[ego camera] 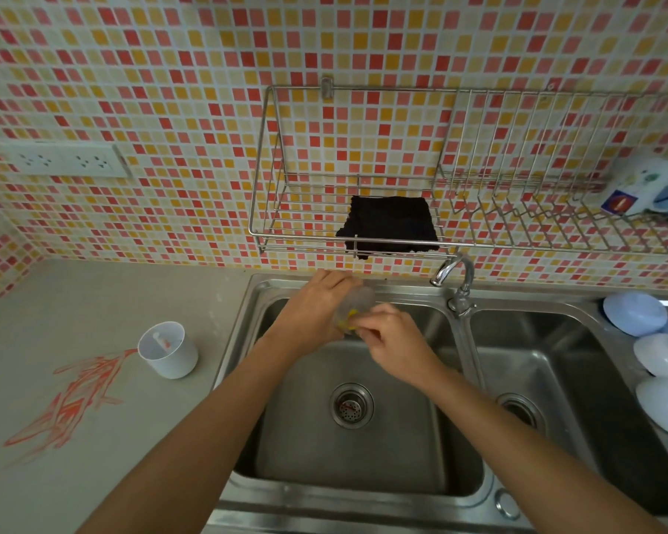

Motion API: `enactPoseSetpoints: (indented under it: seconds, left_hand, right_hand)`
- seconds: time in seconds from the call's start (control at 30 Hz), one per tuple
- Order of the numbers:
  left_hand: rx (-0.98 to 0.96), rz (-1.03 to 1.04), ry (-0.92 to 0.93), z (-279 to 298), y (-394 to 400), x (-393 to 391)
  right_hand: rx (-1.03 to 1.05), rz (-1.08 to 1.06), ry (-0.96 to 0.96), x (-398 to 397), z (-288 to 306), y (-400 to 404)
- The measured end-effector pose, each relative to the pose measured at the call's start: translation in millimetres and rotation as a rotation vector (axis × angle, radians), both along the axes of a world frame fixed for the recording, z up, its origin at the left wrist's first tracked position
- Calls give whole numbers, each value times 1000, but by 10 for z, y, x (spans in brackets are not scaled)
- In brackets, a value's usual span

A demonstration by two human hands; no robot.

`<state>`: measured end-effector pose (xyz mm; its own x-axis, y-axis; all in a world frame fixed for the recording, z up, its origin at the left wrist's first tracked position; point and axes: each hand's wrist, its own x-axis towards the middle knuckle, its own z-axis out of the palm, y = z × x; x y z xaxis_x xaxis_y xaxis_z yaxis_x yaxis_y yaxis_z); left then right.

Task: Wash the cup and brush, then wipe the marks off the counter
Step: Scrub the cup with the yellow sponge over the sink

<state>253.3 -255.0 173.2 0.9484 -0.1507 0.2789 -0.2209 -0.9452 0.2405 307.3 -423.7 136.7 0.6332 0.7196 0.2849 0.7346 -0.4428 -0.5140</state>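
sink [363,475], hands scrubbing cup [357,302], faucet [456,275] beside

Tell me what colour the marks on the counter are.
Orange-red scribbles on the grey counter, clearest in the head view.

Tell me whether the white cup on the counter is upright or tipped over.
Upright. The white cup stands on its base on the counter, open mouth up, beside the red marks. Something small lies inside.

You have a black cloth [388,225] on the wire rack [270,210] at the far wall, white lids [635,314] stacked right of the sink [459,491].
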Motion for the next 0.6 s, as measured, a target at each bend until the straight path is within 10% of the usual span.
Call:
enactPoseSetpoints:
  seconds: [0.07, 0.23, 0.6]
  left_hand:
    - [6, 4, 20, -35, 10, -40]
    - [-28, 11, 43, 16, -9, -57]
    - [-373, 72, 200, 57, 26, -81]
  right_hand:
    - [19, 21, 136, 12, 1, -71]
    - [-141, 105, -377, 102, -69, -161]
    - [-57, 66, -531, -18, -40, -99]
